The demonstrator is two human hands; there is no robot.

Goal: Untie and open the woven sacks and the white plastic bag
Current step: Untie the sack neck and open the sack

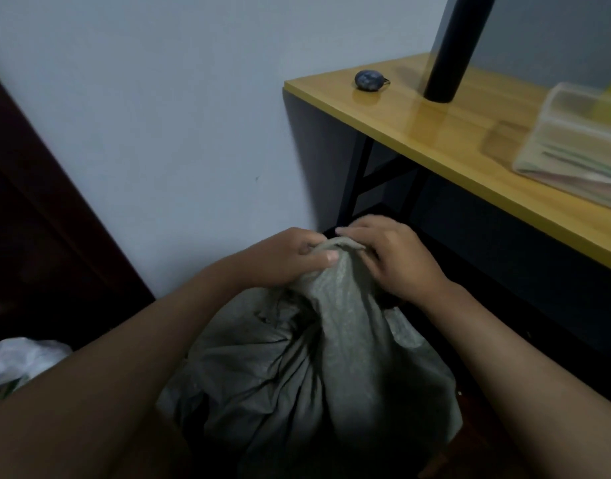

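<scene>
A grey woven sack (317, 375) stands on the floor in front of me, its neck gathered and pulled upward. My left hand (290, 257) grips the top of the gathered neck from the left, thumb across the fabric. My right hand (390, 257) pinches the same top edge from the right, fingers curled over it. Both hands meet at the sack's tip. A white plastic bag (24, 361) lies at the lower left, partly hidden behind my left forearm.
A yellow-topped table (435, 133) with black legs stands at the right, carrying a black cylinder (452, 46), a small dark rounded object (368, 81) and a clear plastic box (573, 143). A dark wooden door frame (38, 202) runs along the left. The wall is directly behind the sack.
</scene>
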